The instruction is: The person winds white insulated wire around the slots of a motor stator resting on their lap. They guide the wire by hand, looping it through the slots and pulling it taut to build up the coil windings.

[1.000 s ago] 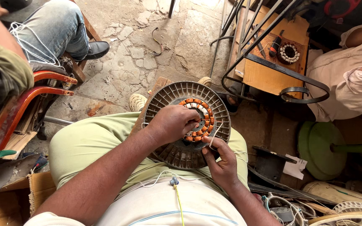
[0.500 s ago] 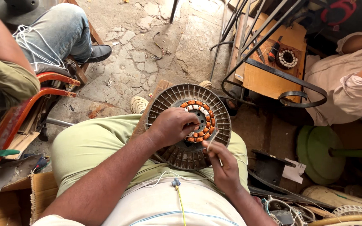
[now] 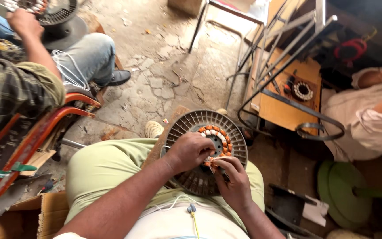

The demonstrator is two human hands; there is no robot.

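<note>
Head view: round grey slotted motor housing (image 3: 200, 177) resting on the lap, over light green trousers (image 3: 107, 172), with a ring of copper windings (image 3: 223, 138) at its centre. Left hand (image 3: 190, 151) laid across the ring, grip curled over the windings. Right hand (image 3: 235, 179) at the ring's lower edge, grip pinching a coil. Nearby on the left, a red chair frame (image 3: 40, 132); on the right, a wooden board (image 3: 288, 104).

Fan motor (image 3: 202, 152) lies on the lap; wooden board (image 3: 284, 99) behind it, right.
</note>
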